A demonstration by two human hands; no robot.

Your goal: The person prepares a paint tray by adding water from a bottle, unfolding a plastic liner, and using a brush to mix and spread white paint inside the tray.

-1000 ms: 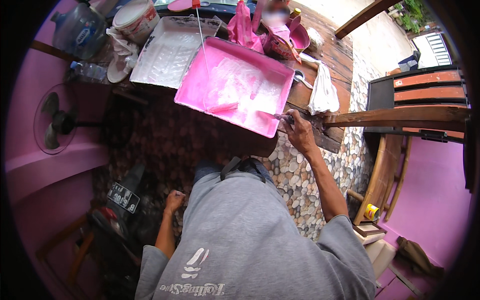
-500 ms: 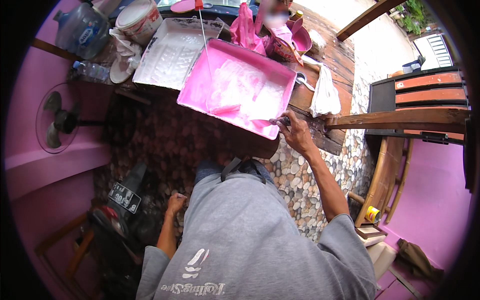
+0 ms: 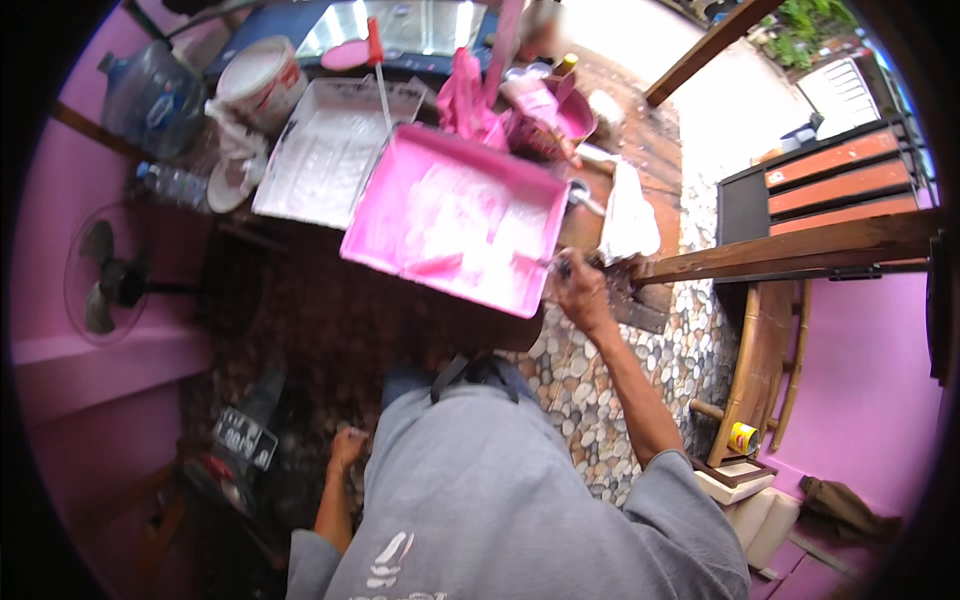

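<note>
Pink walls on the left and right; pebble floor (image 3: 600,400) between them. Dark table (image 3: 330,320) runs across the middle and carries the painting gear.

Pink paint tray (image 3: 455,225) sits tilted on the table, its near right corner overhanging the table edge. Just left of it and touching lies a white paint tray (image 3: 325,160). Beyond that a white bucket (image 3: 262,80), and a clear water jug (image 3: 150,100) at far left. A white cloth (image 3: 628,215) lies right of the pink tray.

Right hand (image 3: 582,290) is at the pink tray's near right corner, fingers clenched around a thin dark handle; what tool it is, I cannot tell. Left hand (image 3: 347,447) hangs low beside the body, closed in a loose fist, apparently holding nothing.

Risks: the overhanging tray could tip if the right hand presses or tugs at that corner, spilling wet pink paint onto the floor or clothing.

Hard to make out: the tool's working end, the clutter beyond the pink tray, and the dark things under the table at lower left.
</note>
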